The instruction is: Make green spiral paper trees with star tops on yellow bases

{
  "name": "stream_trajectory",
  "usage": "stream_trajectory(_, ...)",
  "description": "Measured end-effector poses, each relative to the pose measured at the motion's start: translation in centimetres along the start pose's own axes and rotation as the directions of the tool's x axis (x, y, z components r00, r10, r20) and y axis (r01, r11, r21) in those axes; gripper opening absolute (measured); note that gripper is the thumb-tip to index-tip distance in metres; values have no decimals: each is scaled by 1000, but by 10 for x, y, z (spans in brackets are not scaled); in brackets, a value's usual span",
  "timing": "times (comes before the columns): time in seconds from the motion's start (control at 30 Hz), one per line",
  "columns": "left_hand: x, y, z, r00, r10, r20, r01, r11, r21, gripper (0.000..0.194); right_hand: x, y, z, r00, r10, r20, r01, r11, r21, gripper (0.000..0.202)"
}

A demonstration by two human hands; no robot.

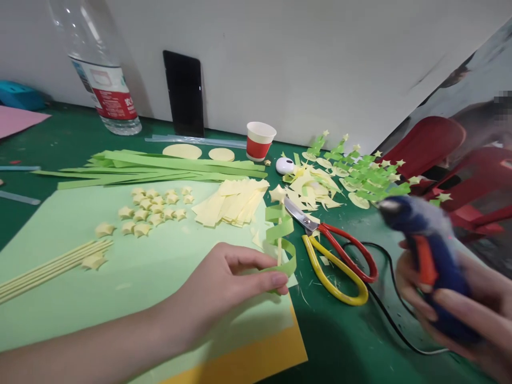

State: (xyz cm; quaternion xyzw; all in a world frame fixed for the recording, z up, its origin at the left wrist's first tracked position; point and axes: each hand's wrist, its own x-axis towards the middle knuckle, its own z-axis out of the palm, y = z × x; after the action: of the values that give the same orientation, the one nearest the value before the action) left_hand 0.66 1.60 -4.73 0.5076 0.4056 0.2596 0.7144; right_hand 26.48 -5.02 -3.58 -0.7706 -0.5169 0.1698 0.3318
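Note:
My left hand (224, 282) pinches the lower end of a small paper Christmas tree: a pale stick wound with a green paper strip (280, 232), with a folded star (277, 194) at the top. It stands roughly upright over the paper's right edge. On the right, my right hand (476, 314) is wrapped around a blue hot glue gun (430, 221) with an orange trigger; its nozzle points left, and motion blurs it. Between the hands lie scissors (310, 225) with one red and one yellow handle, blades touching paper scraps. Several finished paper trees (372, 176) stand behind the gun.
Folded stars (152, 208), pale sticks (52, 266) and cut paper pieces (234, 202) lie on a light green sheet (136, 298). Behind are green strips (160, 168), a paper cup (259, 149), a phone (184, 96) and a bottle (104, 85). A black cord (390, 314) crosses the right side.

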Motion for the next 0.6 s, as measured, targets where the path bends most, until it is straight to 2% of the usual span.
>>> stream_trajectory(0.07, 0, 0, 0, 1000, 0, 0, 0, 1000, -1, 16, 1, -13, 4, 984, 67, 166, -70, 997, 13, 46)
stream_trajectory(0.13, 1, -1, 0, 1000, 1, 0, -1, 1000, 7, 16, 4, -21, 10, 979, 60, 196, -57, 998, -19, 47)
stream_trajectory(0.27, 1, -2, -2, 1000, -14, -12, 15, 999, 44, 17, 1, -30, 26, 999, -1, 39, 2, 999, -40, 51)
stream_trajectory(0.37, 1, -1, -2, 1000, -12, -3, 12, 999, 41, 16, -11, -37, 38, 997, 60, -46, -59, 998, 11, 49)
stream_trajectory(0.47, 1, 0, -2, 1000, -13, 8, 12, 999, 36, 16, -19, -42, 43, 991, 96, -92, -95, 995, 15, 43)
stream_trajectory(0.6, 0, 2, -3, 999, -32, 10, 31, 998, 51, 17, -19, -41, 44, 991, 47, -125, -55, 997, -59, 33)
